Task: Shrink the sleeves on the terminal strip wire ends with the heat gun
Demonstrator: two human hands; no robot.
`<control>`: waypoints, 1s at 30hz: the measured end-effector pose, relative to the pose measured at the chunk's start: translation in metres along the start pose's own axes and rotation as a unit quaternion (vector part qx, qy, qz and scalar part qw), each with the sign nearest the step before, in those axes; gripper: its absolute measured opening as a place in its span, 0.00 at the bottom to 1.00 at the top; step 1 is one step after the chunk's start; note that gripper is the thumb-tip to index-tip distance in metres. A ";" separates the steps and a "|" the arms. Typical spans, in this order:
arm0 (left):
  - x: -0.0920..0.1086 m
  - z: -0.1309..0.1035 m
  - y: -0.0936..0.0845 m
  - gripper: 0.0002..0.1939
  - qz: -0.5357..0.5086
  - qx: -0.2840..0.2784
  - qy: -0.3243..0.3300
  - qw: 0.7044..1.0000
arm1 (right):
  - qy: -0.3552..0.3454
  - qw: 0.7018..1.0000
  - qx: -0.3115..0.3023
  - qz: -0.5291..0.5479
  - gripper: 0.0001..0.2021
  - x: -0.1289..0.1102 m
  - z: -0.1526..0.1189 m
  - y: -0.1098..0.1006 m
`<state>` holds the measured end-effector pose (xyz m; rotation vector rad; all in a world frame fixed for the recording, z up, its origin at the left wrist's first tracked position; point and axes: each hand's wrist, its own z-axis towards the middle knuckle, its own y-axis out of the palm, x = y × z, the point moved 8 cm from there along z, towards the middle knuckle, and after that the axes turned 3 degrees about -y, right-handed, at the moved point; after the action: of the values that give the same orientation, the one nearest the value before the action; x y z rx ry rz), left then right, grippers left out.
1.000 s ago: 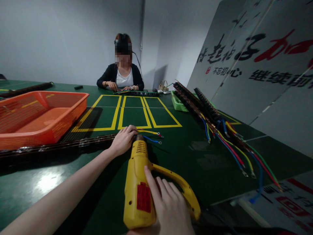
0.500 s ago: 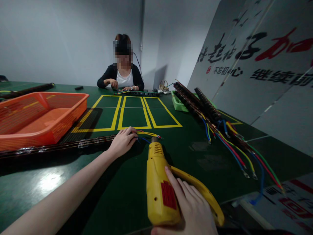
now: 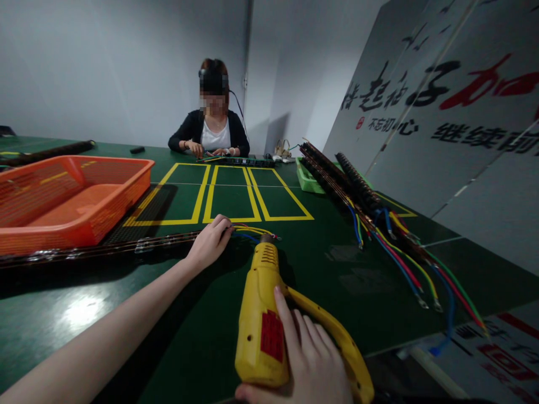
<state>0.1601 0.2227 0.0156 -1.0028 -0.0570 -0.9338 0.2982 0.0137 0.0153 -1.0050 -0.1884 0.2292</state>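
My right hand is wrapped around a yellow heat gun with a red label, its index finger lying along the body. The gun's metal nozzle points away from me, close to the loose ends of several coloured wires with ring terminals. My left hand is closed on these wires where they leave a long dark bar assembly with copper-coloured strips. That bar lies across the table to the left. The left fingertips are partly hidden behind the hand.
An orange basket stands at left behind the bar. At right, several bar assemblies with dangling wires rest on a green basket. Yellow tape rectangles mark the green table. Across it, a seated person handles wires.
The heat gun in my right hand has swung a little to the left at its rear, so it now tilts more. My left hand has shifted slightly left along the wires.
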 end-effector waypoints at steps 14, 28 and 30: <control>-0.009 0.002 -0.008 0.11 -0.082 0.063 -0.007 0.995 | 0.024 0.997 0.001 0.078 0.61 -0.045 0.024 0.019; -0.012 0.003 -0.012 0.11 -0.106 0.073 -0.025 0.991 | -0.020 0.999 -0.015 0.046 0.61 -0.019 0.015 0.007; -0.011 0.003 -0.011 0.11 -0.101 0.067 -0.022 0.992 | -0.027 0.999 -0.004 0.029 0.63 -0.015 0.011 0.004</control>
<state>0.1469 0.2297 0.0198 -0.9035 -0.2593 -1.0773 0.2802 0.0207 0.0171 -1.0129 -0.2087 0.3086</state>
